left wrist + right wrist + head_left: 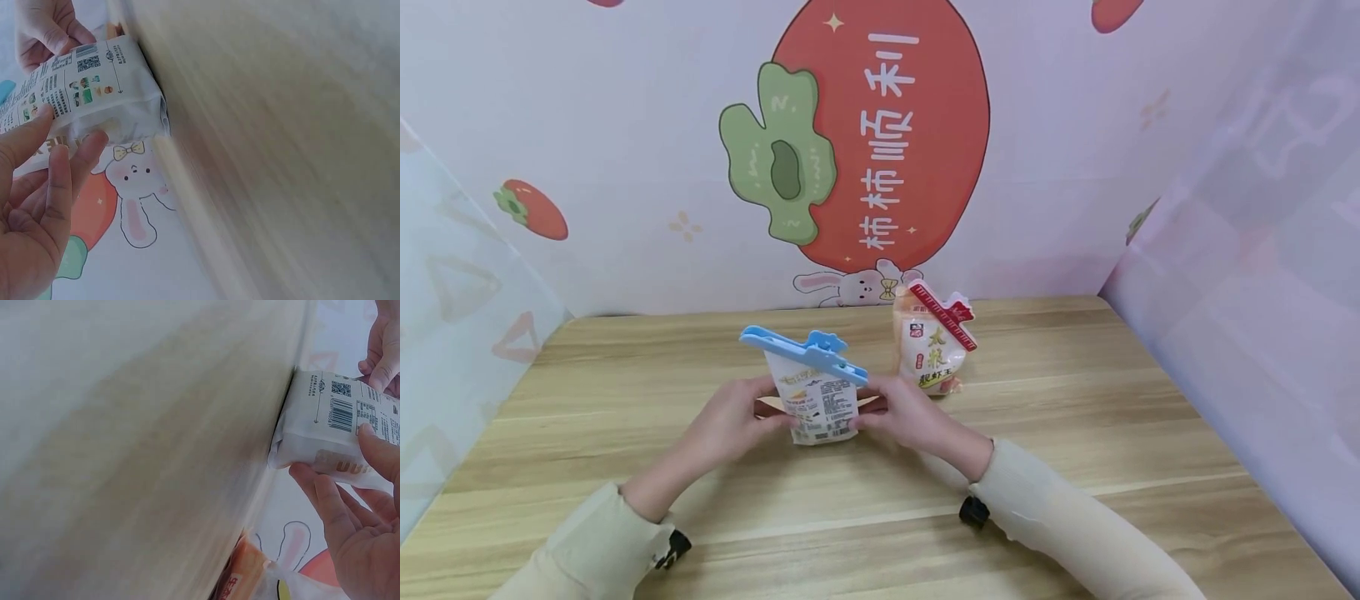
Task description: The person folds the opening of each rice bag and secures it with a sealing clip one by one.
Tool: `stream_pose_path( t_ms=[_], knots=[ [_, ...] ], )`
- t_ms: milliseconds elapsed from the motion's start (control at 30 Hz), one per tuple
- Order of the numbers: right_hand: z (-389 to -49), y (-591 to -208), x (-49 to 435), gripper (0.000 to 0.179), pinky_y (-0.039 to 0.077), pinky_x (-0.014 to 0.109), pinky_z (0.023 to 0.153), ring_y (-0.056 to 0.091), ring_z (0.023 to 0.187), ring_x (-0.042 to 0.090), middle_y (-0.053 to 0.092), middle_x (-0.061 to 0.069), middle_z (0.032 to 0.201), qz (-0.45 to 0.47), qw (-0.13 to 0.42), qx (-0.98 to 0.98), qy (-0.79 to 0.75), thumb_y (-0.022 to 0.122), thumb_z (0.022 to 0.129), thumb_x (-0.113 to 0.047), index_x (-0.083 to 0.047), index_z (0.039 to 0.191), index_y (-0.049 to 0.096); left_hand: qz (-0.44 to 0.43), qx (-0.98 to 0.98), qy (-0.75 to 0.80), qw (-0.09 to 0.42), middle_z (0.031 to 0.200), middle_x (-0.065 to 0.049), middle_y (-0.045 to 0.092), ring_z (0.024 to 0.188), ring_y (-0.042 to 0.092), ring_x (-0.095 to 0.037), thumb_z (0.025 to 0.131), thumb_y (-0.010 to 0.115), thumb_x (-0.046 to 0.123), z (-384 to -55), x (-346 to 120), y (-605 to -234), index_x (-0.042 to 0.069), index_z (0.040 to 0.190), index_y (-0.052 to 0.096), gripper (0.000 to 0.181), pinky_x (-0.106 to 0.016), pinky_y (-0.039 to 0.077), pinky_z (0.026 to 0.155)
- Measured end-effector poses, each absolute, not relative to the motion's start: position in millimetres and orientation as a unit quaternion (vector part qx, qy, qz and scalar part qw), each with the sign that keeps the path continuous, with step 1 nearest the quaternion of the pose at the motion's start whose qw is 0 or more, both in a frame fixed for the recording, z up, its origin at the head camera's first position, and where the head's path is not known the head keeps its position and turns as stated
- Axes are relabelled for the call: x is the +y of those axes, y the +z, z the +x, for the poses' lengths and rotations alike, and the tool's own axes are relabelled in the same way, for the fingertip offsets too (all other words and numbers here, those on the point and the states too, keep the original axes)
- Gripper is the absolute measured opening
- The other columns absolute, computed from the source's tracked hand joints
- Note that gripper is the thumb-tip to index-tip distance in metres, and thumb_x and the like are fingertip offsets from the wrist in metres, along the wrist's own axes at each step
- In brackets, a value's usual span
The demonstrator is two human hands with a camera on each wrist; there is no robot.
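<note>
A white printed food bag [822, 410] stands upright near the middle of the wooden table, its back text, barcode and QR code facing me. Across its top runs a blue sealing clip [805, 353], slanting down to the right. My left hand [735, 418] holds the bag's left side, thumb on the printed face and fingers along the side. On the opposite side my right hand [916, 419] grips it the same way. In the left wrist view, the bag's bottom [140, 103] is close to the tabletop. The bag's far face is hidden.
Behind my right hand stands a second food bag [928, 354], with a red and white clip [945, 315] slanted over its top. A printed backdrop [647, 142] rises along the table's back edge, with more cloth at both sides. Wooden tabletop [1075, 400] surrounds the bags.
</note>
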State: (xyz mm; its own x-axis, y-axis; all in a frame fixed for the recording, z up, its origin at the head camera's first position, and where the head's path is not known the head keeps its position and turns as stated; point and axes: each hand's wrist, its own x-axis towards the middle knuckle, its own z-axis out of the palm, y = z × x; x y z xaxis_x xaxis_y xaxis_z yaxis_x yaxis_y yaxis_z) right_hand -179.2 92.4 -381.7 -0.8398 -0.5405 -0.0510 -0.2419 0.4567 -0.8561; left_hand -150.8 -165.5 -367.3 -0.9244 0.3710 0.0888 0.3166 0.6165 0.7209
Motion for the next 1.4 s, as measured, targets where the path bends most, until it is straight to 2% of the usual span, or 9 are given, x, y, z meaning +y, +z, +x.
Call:
stream_pose_path(
  t_ms=[200, 600, 833, 1133, 1400],
  knots=[
    [-186.7, -382.8, 86.4, 0.035, 0.057, 0.028, 0.088, 0.070, 0.110, 0.029, 0.067, 0.019, 0.126, -0.225, 0.155, 0.836, -0.476, 0.074, 0.088, -0.006, -0.002, 0.122, 0.064, 0.188, 0.896, 0.402, 0.036, 0.122, -0.020, 0.069, 0.093, 0.074, -0.030, 0.086, 0.076, 0.007, -160.7, -170.5, -367.3, 0.001, 0.125, 0.064, 0.041, -0.034, 0.061, 0.078],
    [-196.6, -387.0, 78.3, 0.044, 0.058, 0.028, 0.086, 0.070, 0.109, 0.026, 0.068, 0.014, 0.126, -0.199, 0.119, 0.850, -0.472, 0.074, 0.088, -0.009, -0.007, 0.130, 0.062, 0.199, 0.892, 0.404, 0.039, 0.121, -0.020, 0.069, 0.096, 0.073, -0.033, 0.085, 0.077, 0.008, -179.5, -177.1, -369.9, 0.000, 0.125, 0.064, 0.042, -0.035, 0.060, 0.079],
    [-203.7, -387.0, 70.2, 0.046, 0.058, 0.031, 0.088, 0.070, 0.110, 0.029, 0.068, 0.016, 0.125, -0.188, 0.108, 0.861, -0.460, 0.075, 0.089, -0.011, -0.009, 0.133, 0.061, 0.199, 0.894, 0.398, 0.045, 0.121, -0.020, 0.069, 0.096, 0.073, -0.034, 0.086, 0.077, 0.009, -190.8, -183.3, -368.9, 0.000, 0.124, 0.064, 0.042, -0.040, 0.060, 0.082],
    [-211.3, -383.8, 64.5, 0.048, 0.058, 0.034, 0.089, 0.069, 0.111, 0.026, 0.067, 0.012, 0.128, -0.168, 0.117, 0.864, -0.459, 0.074, 0.089, -0.011, -0.013, 0.134, 0.060, 0.219, 0.899, 0.378, 0.020, 0.116, -0.018, 0.071, 0.103, 0.071, -0.035, 0.085, 0.077, 0.008, -203.2, -186.7, -366.9, 0.000, 0.122, 0.066, 0.039, -0.039, 0.060, 0.081],
    [-215.1, -382.9, 59.3, 0.049, 0.057, 0.035, 0.092, 0.068, 0.114, 0.029, 0.066, 0.013, 0.130, -0.165, 0.110, 0.868, -0.455, 0.074, 0.089, -0.011, -0.012, 0.137, 0.059, 0.205, 0.901, 0.381, 0.030, 0.117, -0.018, 0.071, 0.101, 0.072, -0.035, 0.086, 0.077, 0.010, -208.7, -189.5, -366.3, 0.001, 0.123, 0.066, 0.039, -0.042, 0.060, 0.082]
  ],
)
